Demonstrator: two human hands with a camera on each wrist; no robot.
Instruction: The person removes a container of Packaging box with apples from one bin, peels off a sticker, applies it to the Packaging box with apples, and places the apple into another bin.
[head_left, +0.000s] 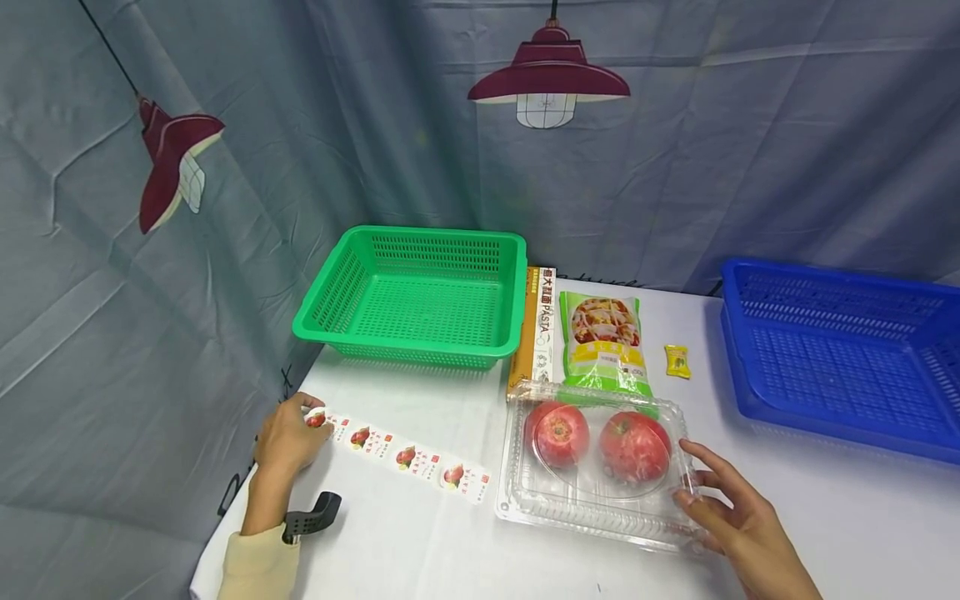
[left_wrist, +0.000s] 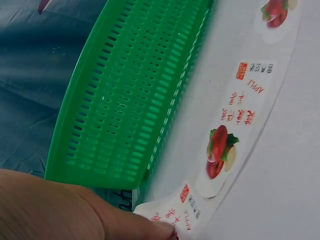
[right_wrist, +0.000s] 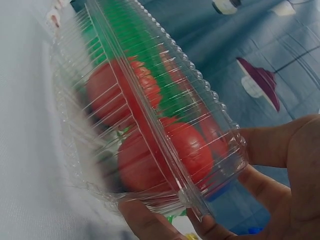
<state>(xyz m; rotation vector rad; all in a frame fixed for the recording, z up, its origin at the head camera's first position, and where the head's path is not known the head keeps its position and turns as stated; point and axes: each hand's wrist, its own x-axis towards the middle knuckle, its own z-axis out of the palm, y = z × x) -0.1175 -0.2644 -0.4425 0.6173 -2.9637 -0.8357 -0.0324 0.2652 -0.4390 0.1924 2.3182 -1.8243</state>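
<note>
The hands are well apart: the left hand (head_left: 287,437), lower left of the frame, pinches one end of a sticker strip (head_left: 406,457); the right hand (head_left: 738,521), lower right, grips the edge of a clear box (head_left: 600,511) holding two tomatoes (head_left: 635,447), right of centre. A green basket (head_left: 435,312) stands left of centre, a blue basket (head_left: 840,362) at the right edge.

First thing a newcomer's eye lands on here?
Probably the two red tomatoes in the clear box, right of centre near the table's front. The green basket, at the back left of the box, and the blue basket, far right, likely come next as big colour blocks. Then the label strip, left of the box.
</note>
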